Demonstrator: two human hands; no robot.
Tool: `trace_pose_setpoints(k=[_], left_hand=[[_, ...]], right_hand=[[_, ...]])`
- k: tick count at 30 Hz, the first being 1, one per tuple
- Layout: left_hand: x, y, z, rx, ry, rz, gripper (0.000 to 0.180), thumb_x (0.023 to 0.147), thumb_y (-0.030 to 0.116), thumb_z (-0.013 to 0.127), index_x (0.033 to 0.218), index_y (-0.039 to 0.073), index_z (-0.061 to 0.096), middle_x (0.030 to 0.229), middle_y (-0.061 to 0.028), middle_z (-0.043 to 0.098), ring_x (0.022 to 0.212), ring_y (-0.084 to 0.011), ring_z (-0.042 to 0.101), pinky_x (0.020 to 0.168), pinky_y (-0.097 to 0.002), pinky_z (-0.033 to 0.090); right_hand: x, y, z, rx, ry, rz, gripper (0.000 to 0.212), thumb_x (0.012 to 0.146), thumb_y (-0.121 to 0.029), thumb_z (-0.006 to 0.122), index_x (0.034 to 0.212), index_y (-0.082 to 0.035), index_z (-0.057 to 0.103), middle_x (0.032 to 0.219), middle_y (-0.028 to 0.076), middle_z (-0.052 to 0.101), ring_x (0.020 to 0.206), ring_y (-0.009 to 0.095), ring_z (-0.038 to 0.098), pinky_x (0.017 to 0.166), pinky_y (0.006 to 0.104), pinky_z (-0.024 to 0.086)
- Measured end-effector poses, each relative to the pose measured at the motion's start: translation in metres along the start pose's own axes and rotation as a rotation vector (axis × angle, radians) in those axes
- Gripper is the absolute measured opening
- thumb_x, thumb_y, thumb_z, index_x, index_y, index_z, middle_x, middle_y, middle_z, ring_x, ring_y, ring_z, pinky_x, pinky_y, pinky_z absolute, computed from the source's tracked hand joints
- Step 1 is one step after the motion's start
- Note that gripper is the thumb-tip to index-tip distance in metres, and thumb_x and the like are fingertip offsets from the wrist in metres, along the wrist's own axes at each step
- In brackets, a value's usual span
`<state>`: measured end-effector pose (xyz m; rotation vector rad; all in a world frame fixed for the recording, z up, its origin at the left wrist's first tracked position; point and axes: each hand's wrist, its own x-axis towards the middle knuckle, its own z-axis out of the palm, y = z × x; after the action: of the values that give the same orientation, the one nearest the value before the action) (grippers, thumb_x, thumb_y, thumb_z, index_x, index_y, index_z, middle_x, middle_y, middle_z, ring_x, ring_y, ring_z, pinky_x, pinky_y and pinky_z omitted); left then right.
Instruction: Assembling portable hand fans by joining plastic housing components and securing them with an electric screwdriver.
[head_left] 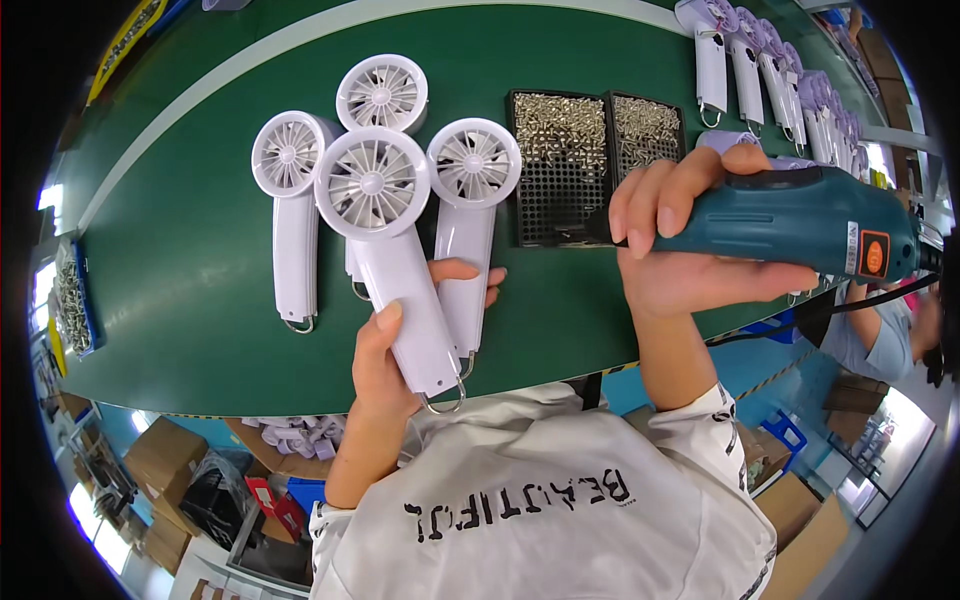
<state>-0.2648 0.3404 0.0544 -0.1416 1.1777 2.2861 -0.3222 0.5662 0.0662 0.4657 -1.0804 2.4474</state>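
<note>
My left hand (pixel 380 355) is closed round the handle of a white handheld fan (pixel 405 300), its round grille tilted up at me and a wire loop at its lower end. Fingertips of that hand also show in front of and beside the handle of a second fan (pixel 470 240), just to the right. Two more white fans, one on the left (pixel 294 250) and one behind (pixel 384 95), lie close by. My right hand (pixel 690 220) grips a teal electric screwdriver (pixel 770 225) lying sideways, its dark nose pointing left over the screw trays.
Two black perforated trays, a left one (pixel 535 205) and a right one (pixel 640 150), hold many small screws on the green table (pixel 200 300). Rows of similar fans (pixel 745 75) stand at the far right. A black cable (pixel 780 325) trails right. Another person (pixel 870 330) is at the right edge.
</note>
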Motion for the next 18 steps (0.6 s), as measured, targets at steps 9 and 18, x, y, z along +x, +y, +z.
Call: trace_pose_setpoints(k=[9,18], left_hand=[[-0.007,0.010,0.007,-0.078,-0.031,-0.099,0.081,0.090,0.048,0.048,0.146,-0.007,0.028,0.148,-0.0203,0.039,0.126,-0.0259,0.047,0.103,-0.0371,0.041],[-0.012,0.008,0.013,0.083,0.024,-0.143,0.060,0.094,0.032,0.052,0.140,-0.004,0.041,0.142,-0.0134,0.049,0.120,-0.0204,0.053,0.102,-0.0337,0.041]], right_hand=[[-0.003,0.000,-0.003,-0.039,0.051,0.021,0.114,0.054,-0.102,0.038,0.116,-0.007,0.046,0.063,0.008,0.053,0.042,0.019,0.048,0.040,0.0309,0.044],[-0.004,-0.020,0.005,-0.042,-0.096,-0.043,0.106,0.067,-0.095,0.038,0.134,-0.013,0.042,0.075,0.008,0.055,0.052,0.020,0.054,0.044,0.0364,0.046]])
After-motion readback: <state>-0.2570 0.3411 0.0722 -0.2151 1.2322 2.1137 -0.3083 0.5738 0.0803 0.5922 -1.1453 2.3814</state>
